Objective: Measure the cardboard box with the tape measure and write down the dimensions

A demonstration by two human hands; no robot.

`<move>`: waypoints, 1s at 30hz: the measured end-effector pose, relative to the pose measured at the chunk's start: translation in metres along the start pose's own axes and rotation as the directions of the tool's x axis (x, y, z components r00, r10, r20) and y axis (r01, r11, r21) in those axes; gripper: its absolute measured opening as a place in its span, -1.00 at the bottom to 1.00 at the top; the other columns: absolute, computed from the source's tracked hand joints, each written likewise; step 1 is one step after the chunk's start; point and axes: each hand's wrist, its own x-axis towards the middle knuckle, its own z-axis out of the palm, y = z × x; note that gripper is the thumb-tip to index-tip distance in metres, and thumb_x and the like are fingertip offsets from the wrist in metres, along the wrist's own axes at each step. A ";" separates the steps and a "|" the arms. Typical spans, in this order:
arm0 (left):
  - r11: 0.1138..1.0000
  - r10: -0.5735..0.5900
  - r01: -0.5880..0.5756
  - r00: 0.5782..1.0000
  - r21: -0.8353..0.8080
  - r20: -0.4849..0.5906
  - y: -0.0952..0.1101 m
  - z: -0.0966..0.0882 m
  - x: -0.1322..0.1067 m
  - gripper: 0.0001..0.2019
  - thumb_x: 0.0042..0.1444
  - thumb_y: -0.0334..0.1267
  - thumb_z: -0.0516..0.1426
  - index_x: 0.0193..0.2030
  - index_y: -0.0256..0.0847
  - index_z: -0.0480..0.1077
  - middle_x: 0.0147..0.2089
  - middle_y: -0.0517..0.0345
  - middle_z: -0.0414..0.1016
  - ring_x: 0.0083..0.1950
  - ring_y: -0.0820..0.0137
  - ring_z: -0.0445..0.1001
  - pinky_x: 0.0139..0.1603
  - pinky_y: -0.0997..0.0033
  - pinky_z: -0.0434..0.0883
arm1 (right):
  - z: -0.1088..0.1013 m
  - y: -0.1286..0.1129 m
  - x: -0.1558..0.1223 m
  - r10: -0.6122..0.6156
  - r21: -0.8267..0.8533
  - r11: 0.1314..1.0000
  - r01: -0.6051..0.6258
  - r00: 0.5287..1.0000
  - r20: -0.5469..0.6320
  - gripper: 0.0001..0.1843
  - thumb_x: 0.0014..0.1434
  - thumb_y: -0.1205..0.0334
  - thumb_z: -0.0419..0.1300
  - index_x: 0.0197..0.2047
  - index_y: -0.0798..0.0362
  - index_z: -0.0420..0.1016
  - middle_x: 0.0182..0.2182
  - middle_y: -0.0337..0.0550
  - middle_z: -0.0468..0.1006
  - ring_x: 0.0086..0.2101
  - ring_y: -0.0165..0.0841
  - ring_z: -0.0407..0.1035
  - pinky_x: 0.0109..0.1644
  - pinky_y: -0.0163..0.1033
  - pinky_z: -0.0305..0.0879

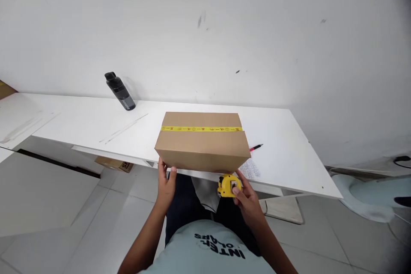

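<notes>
A closed brown cardboard box (pixel 202 142) sits at the front edge of the white table, with a strip of yellow printed tape (pixel 202 129) along its top. My left hand (pixel 166 185) grips its near left corner, thumb against the front face and fingers at the side. In my right hand (pixel 248 199) is a yellow tape measure (pixel 227 186), held below the box's near right corner, thumb on its face. The fingertips of that hand come close to the box; whether they touch it I cannot tell. No blade shows pulled out.
A black bottle (pixel 120 91) stands on the white table (pixel 276 137) at the back left. Right of the box lie a red and black pen (pixel 256 147) and a sheet with writing (pixel 250 168), partly hidden. Another carton (pixel 114 164) is on the floor below.
</notes>
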 end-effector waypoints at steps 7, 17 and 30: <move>0.984 0.122 -0.102 0.983 0.145 -0.137 0.006 -0.008 -0.001 -0.41 0.37 0.14 0.13 0.43 -0.06 0.29 0.36 -0.13 0.39 0.38 0.16 0.38 0.37 0.16 0.37 | -0.013 -0.023 0.008 0.022 0.135 0.990 -0.034 0.996 0.091 -0.21 -0.04 -0.14 0.53 0.24 -0.07 0.58 -0.48 -0.34 0.44 -0.62 -0.59 0.04 -0.57 -0.40 -0.01; 0.921 0.348 -0.316 0.930 0.227 -0.119 0.061 -0.035 0.015 -0.54 0.39 0.08 0.14 0.31 -0.02 0.50 0.07 0.03 0.49 0.14 0.28 0.41 0.29 0.21 0.34 | -0.040 -0.053 0.001 -0.066 0.185 0.983 0.020 0.966 0.250 -0.12 -0.11 -0.12 0.59 0.28 -0.10 0.58 -0.25 -0.13 0.70 -0.43 -0.39 0.47 -0.39 -0.34 0.42; 0.951 0.268 -0.267 0.963 0.159 0.013 0.061 -0.029 0.021 -0.52 0.43 0.13 0.05 0.17 -0.11 0.60 -0.07 0.02 0.53 0.01 0.28 0.49 0.07 0.26 0.47 | -0.002 -0.079 0.039 -0.264 0.277 0.933 0.230 0.960 0.092 -0.18 -0.08 -0.08 0.55 0.26 -0.14 0.55 -0.30 -0.30 0.60 -0.66 -0.64 -0.03 -0.70 -0.42 -0.05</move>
